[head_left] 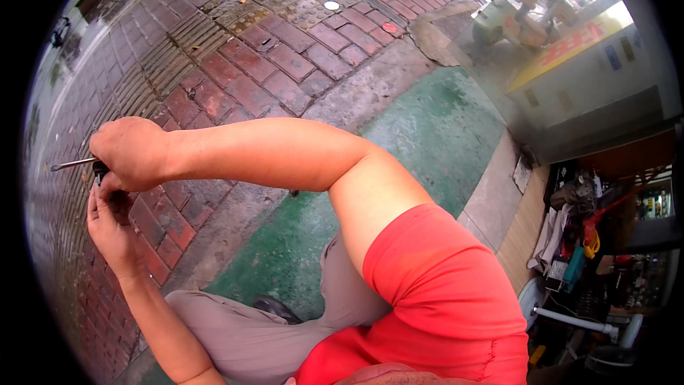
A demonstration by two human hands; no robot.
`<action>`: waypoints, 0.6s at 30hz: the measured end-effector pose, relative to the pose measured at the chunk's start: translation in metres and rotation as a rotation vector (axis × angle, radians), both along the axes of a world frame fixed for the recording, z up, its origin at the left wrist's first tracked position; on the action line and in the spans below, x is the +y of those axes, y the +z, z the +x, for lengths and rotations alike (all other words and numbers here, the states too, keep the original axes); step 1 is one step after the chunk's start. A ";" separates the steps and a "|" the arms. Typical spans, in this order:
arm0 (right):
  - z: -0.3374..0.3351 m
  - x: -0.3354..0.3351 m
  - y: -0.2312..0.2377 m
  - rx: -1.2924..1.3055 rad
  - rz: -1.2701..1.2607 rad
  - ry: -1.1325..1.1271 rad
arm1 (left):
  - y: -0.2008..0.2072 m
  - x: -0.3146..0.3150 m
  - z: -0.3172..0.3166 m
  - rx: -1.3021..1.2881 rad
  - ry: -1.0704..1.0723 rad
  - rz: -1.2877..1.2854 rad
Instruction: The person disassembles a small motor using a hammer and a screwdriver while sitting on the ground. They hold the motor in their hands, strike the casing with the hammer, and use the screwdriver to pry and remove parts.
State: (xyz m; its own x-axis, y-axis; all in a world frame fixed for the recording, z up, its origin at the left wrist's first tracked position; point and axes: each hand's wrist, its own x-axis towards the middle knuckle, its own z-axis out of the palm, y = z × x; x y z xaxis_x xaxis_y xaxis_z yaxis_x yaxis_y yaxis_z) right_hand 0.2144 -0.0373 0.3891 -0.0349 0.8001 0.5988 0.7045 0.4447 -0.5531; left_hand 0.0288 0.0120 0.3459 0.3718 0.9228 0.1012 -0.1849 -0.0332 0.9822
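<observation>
The right hand (134, 153) is curled tight around a screwdriver (74, 164), whose metal shaft sticks out past the fist toward the left edge of the view. Just below, the left hand (111, 232) has its fingers raised to a small dark piece (100, 170) beside the screwdriver; I cannot tell how firmly they grip it. Both hands are out left, beyond the trousers (249, 335), with brick pavement (292, 64) stretching around them. The green floor (434, 142) borders a pale strip; the glass case (499, 85) stands well apart, right.
</observation>
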 end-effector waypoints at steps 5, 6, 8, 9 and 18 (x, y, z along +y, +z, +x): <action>0.003 -0.008 0.009 -0.042 -0.010 -0.055 | 0.007 0.001 -0.006 0.012 -0.018 0.029; 0.001 -0.009 0.011 -0.048 -0.003 -0.051 | 0.004 0.005 -0.010 0.009 -0.014 0.030; -0.001 -0.010 0.014 -0.051 -0.010 -0.051 | -0.002 0.011 -0.016 0.000 0.000 0.031; -0.002 -0.009 0.012 -0.050 -0.026 -0.057 | 0.000 0.008 -0.014 0.003 -0.019 0.034; 0.015 -0.002 0.027 0.266 -0.209 0.309 | 0.021 -0.015 -0.011 -0.067 -0.124 0.195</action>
